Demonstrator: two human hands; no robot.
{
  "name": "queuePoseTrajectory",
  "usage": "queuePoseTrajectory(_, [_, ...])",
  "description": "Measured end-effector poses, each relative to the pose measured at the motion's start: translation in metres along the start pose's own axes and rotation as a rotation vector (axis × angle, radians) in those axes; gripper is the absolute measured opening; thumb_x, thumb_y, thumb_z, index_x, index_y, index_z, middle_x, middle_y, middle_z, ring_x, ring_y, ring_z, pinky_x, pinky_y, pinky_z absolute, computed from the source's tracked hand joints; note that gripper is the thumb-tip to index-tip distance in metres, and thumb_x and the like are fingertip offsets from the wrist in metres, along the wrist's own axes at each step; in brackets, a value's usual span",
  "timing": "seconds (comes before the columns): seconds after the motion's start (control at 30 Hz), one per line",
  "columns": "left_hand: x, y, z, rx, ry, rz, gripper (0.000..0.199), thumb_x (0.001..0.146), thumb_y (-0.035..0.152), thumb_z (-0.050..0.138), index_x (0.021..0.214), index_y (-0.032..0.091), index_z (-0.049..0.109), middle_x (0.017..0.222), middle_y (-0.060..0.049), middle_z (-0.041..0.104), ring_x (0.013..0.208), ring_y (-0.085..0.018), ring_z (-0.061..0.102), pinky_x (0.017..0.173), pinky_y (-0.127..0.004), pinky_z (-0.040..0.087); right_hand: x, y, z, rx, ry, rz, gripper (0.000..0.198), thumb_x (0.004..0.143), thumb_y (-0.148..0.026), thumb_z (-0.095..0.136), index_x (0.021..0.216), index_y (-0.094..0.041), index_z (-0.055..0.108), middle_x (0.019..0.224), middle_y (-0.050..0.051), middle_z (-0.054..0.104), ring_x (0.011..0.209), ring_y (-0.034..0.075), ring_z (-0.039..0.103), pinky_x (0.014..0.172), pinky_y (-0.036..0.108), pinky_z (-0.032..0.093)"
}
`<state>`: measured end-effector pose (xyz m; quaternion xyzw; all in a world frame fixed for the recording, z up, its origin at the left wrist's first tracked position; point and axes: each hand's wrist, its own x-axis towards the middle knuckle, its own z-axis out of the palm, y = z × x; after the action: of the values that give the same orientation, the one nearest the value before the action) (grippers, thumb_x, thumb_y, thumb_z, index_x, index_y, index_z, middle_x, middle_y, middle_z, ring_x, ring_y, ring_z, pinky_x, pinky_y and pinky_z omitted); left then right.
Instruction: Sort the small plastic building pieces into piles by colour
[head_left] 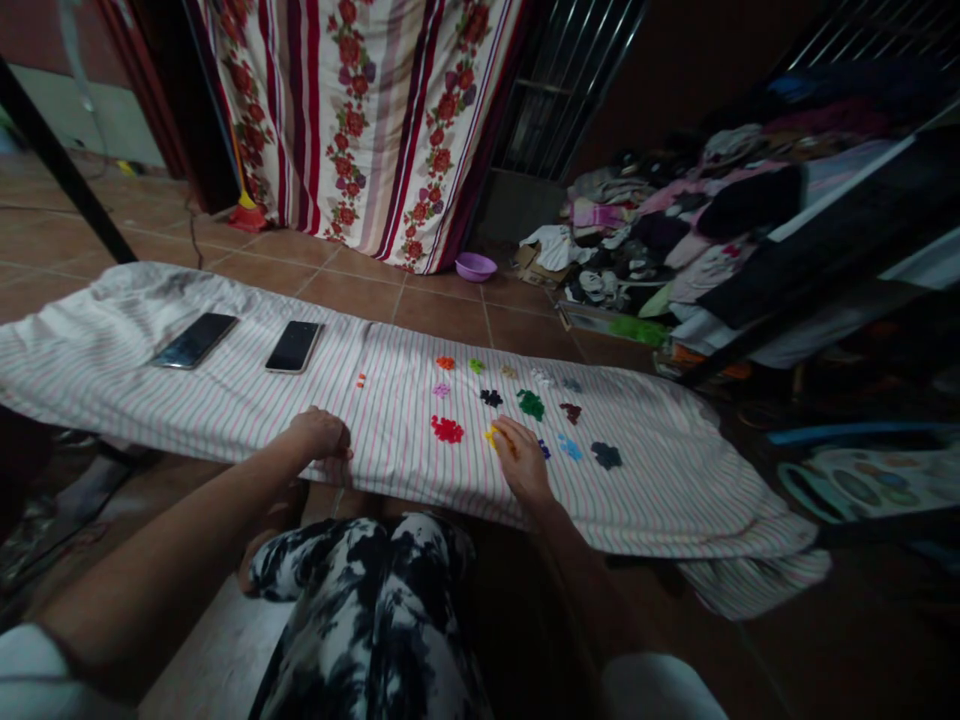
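My right hand [519, 462] is over a pile of small yellow pieces [491, 437], its fingers pinched together with yellow showing at the tips. Partly behind that hand lie dark blue pieces [544, 449]. My left hand [322, 434] rests closed at the cloth's near edge; a speck of orange-red shows by its fingertips, too small to name. Two small orange pieces [361, 380] lie beyond it. Between and past my hands are small piles: red [448, 430], pink [441, 391], orange [445, 363], black [491, 398] and green [531, 404].
More piles, light blue [570, 447], dark grey [607, 455] and brown [571, 413], lie to the right on the striped cloth [405, 470]. Two phones [196, 340] lie at left. Beyond are a purple basin [475, 267], a curtain [390, 120] and heaped clothes [675, 220].
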<state>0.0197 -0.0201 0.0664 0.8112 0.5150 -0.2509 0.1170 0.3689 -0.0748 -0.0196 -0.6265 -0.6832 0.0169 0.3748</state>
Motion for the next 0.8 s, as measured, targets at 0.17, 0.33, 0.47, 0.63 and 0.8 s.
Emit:
queuePoseTrajectory(0.17, [0.0,0.001,-0.004,0.018,-0.018,-0.002,0.036,0.081,0.05,0.053,0.102,0.026,0.07,0.113,-0.01,0.067,0.108,-0.026,0.059,0.093,-0.035,0.039,0.016,-0.014,0.0,-0.011,0.041,0.0,0.038,0.09,-0.038,0.038,0.097,-0.017,0.068,0.109,0.013,0.066,0.106,0.023,0.057,0.098,0.045,0.042])
queuePoseTrajectory(0.33, [-0.003,0.0,-0.007,0.017,-0.035,0.006,0.041,0.081,0.051,0.052,0.104,0.021,0.07,0.116,-0.014,0.065,0.109,-0.028,0.058,0.092,-0.035,0.039,0.039,-0.04,0.015,0.027,0.027,-0.041,0.031,0.087,-0.032,0.042,0.098,-0.018,0.068,0.108,0.011,0.065,0.103,0.023,0.058,0.095,0.042,0.044])
queuePoseTrajectory(0.47, [-0.001,-0.003,-0.008,-0.008,-0.052,-0.007,0.041,0.079,0.052,0.054,0.104,0.022,0.07,0.116,-0.014,0.065,0.11,-0.029,0.058,0.092,-0.036,0.04,0.063,-0.067,0.038,0.074,-0.039,-0.091,0.029,0.085,-0.026,0.043,0.1,-0.02,0.068,0.102,0.009,0.065,0.097,0.021,0.06,0.091,0.036,0.047])
queuePoseTrajectory(0.63, [0.009,-0.011,-0.008,-0.081,-0.072,0.016,0.046,0.071,0.053,0.062,0.103,0.021,0.071,0.113,-0.015,0.066,0.104,-0.033,0.06,0.087,-0.041,0.045,0.09,-0.101,0.074,0.076,-0.232,-0.197,0.03,0.086,-0.019,0.043,0.104,-0.02,0.067,0.099,0.007,0.065,0.093,0.018,0.06,0.086,0.033,0.047])
queuePoseTrajectory(0.8, [0.036,-0.021,0.0,-0.128,-0.112,0.055,0.043,0.059,0.054,0.071,0.09,0.024,0.074,0.104,-0.012,0.07,0.095,-0.03,0.063,0.083,-0.041,0.048,0.116,-0.132,0.116,0.041,-0.413,-0.293,0.031,0.084,-0.012,0.046,0.105,-0.021,0.067,0.101,0.006,0.063,0.093,0.016,0.059,0.086,0.029,0.046])
